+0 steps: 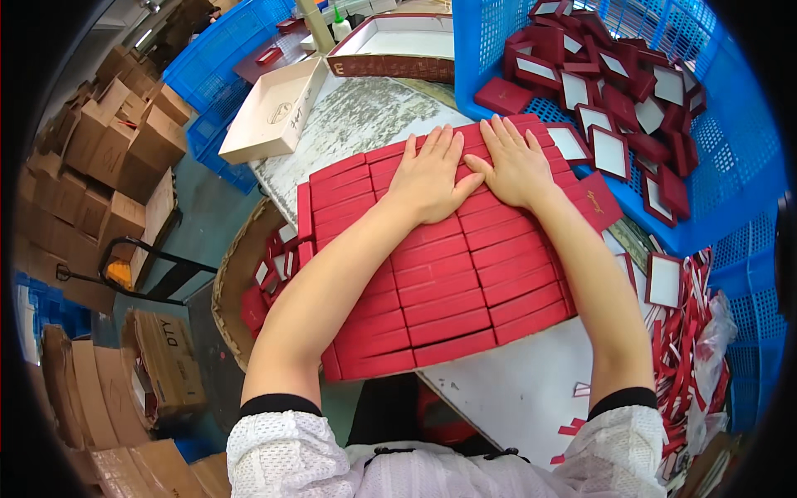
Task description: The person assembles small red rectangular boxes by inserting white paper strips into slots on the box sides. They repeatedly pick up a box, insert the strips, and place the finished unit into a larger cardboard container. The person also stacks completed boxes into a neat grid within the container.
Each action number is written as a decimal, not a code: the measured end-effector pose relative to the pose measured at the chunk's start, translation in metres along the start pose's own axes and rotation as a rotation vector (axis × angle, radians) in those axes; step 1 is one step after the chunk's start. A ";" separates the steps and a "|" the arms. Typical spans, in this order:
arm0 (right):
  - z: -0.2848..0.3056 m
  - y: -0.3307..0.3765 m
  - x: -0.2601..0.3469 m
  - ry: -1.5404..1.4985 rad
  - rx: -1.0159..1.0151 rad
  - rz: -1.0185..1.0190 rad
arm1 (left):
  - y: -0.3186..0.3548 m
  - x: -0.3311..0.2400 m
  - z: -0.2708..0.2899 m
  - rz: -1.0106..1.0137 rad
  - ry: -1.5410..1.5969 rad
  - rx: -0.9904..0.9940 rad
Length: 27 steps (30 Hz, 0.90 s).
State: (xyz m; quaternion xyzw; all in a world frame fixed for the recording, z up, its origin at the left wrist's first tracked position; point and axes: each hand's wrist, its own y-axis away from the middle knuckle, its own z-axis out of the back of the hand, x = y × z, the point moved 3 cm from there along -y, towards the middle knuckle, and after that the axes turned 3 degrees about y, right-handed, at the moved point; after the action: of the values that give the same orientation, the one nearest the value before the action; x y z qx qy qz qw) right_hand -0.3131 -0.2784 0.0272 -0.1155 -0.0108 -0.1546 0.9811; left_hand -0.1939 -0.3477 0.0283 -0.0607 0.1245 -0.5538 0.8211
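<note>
Lying palm-down: left hand (430,176) and right hand (518,170), fingers straight, grasping nothing, on the far part of the red box block (440,278); whether the thumbs touch is hard to tell
Red box block: close-packed rows on the table (506,382), partly covered by both forearms; what supports its left part is hidden
Blue crate (735,149): beyond, at the right, cut off above; loose red boxes (610,108) heap inside, lower ones buried
Cardboard bin (237,261): left of the block, its near side behind the left forearm (320,295)
Plastic bag (716,336): crumpled among red-and-white strips (664,357), its contents unclear
</note>
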 end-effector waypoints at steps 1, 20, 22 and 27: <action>0.001 0.001 0.000 0.009 0.022 0.004 | 0.001 0.001 0.001 0.003 -0.013 -0.010; 0.043 0.151 -0.076 -0.745 -0.066 -0.238 | 0.159 0.023 0.094 0.184 0.312 -0.230; 0.037 0.199 -0.080 -0.958 0.002 -0.453 | 0.200 0.046 0.082 0.448 0.557 -0.346; 0.033 0.219 -0.043 -1.358 -0.115 -0.634 | 0.256 0.028 0.018 0.985 1.826 -0.389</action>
State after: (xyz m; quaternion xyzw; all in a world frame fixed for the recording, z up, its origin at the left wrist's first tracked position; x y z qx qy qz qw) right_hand -0.2870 -0.0555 0.0080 -0.2277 -0.6384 -0.3247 0.6597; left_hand 0.0502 -0.2771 -0.0190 0.3059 0.7927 0.0345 0.5261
